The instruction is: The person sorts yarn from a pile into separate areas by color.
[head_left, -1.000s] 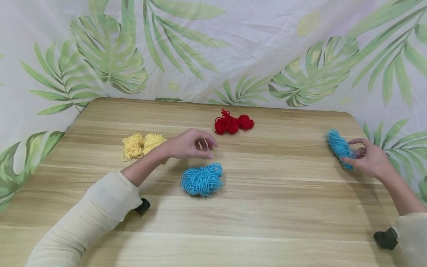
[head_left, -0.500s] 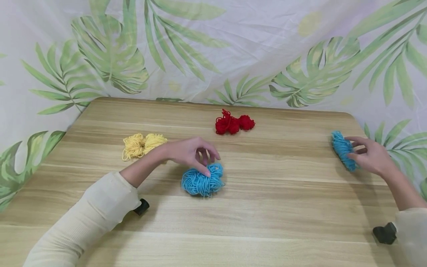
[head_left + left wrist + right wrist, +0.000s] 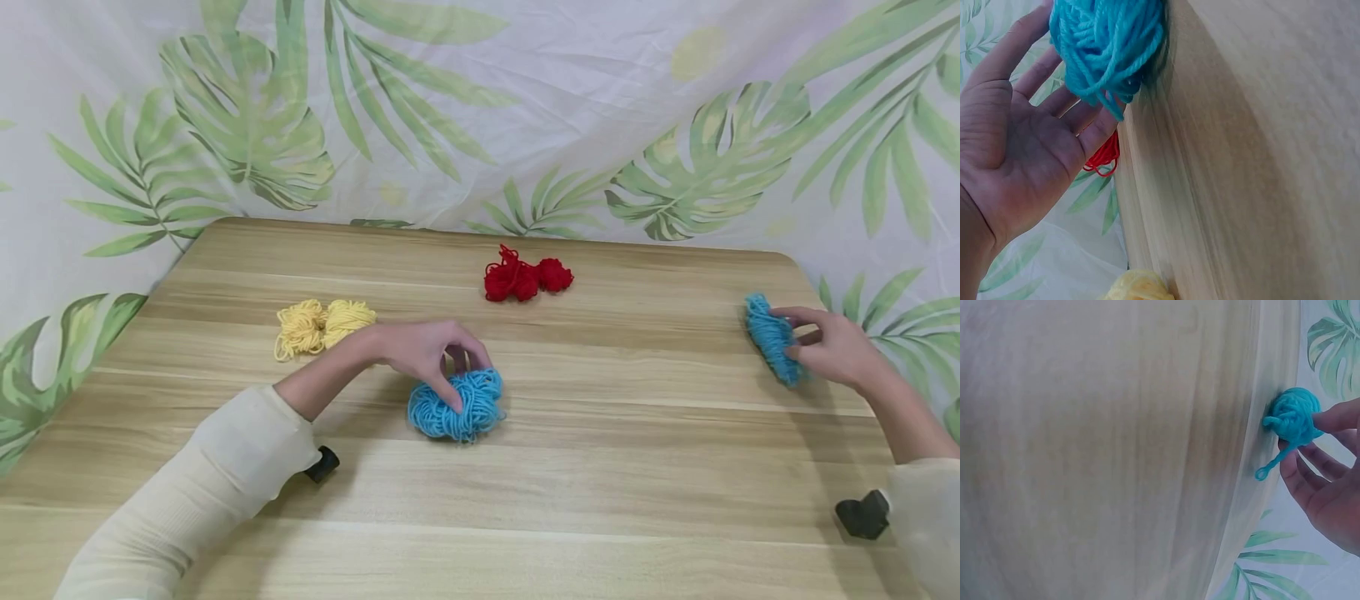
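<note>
Near the middle of the table, my left hand (image 3: 435, 354) grips a blue skein of yarn (image 3: 457, 408) from above, thumb on its near side and fingers over the far side. The left wrist view shows that skein (image 3: 1107, 50) between thumb and fingers, with the palm apart from it. At the right, my right hand (image 3: 836, 350) holds a second blue skein (image 3: 772, 337) between thumb and fingers. Seen end-on in the right wrist view, this skein (image 3: 1294, 415) has a loose loop hanging from it; the fingertips behind it are partly hidden.
Two yellow yarn bundles (image 3: 300, 329) lie left of centre, partly behind the left forearm. Red yarn (image 3: 513, 279) lies towards the wooden table's (image 3: 637, 500) far edge. A leaf-patterned cloth (image 3: 562, 108) hangs behind. Black pieces (image 3: 862, 515) sit by both sleeves.
My left hand has come down onto the middle blue skein and taken hold of it. The right hand has shifted its skein slightly to the right, then stayed nearly still.
</note>
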`<state>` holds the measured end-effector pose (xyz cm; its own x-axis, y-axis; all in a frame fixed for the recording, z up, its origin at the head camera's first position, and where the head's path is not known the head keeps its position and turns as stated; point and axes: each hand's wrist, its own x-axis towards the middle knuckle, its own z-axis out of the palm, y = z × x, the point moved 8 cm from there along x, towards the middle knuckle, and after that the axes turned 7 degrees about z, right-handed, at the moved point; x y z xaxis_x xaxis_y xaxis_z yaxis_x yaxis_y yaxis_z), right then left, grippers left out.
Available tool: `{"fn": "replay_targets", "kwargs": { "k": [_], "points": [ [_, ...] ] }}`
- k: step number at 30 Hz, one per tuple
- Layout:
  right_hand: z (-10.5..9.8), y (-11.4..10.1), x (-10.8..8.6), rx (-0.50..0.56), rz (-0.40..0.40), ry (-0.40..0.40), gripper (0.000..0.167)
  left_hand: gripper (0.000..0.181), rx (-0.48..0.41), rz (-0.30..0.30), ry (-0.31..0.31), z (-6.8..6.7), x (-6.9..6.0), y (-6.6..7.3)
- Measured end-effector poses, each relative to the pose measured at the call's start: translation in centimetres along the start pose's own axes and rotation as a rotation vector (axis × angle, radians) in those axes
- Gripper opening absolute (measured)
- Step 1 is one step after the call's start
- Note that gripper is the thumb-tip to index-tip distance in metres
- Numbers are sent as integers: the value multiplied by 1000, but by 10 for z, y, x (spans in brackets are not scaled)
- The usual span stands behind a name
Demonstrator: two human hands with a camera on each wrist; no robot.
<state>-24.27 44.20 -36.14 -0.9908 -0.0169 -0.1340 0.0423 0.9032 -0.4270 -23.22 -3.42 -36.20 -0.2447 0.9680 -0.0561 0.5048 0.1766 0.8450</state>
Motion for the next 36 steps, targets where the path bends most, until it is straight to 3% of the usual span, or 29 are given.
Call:
{"fn": "replay_targets", "kwargs": {
  "k": [12,20,36],
  "points": [
    [-1,-1,1,42,-8,16,52,20,-38,2,-12,2,6,0],
    [0,-1,1,58,4,-7,52,16,-79,-26,2,1,6,2],
    [2,2,3,72,14,-16,53,11,-84,-6,73,-5,12,10]
  ]
}}
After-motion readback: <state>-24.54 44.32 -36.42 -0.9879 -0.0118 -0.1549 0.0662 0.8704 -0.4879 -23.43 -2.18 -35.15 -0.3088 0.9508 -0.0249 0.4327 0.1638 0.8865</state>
